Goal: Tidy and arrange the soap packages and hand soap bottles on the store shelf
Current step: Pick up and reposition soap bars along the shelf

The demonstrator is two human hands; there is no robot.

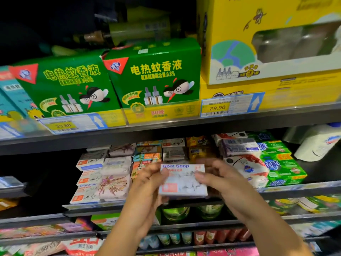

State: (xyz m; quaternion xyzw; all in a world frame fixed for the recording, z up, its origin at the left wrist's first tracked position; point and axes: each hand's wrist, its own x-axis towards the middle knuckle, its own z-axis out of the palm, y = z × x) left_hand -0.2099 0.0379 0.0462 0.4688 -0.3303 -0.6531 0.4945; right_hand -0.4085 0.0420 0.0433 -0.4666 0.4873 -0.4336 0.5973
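Head view: both hands (149,183) (217,178) grip "Goat Soap" box (183,182); tag (217,107) "29.90".

The Goat Soap box (182,182) is held between the fingers (162,173) of the left hand (147,189) and those of the right hand (219,180), in front of the middle shelf (295,189). Left of the fingers stand stacked soap boxes (103,178). Directly behind them are rows of soap packs (173,152), right of them wrapped multipacks (276,163), and a hand soap bottle (317,143) beyond at the far right. Above the fingers, mosquito-liquid boxes (155,78) line the upper shelf (166,126), and below them jars (175,213) stand on the lower shelf (203,224).
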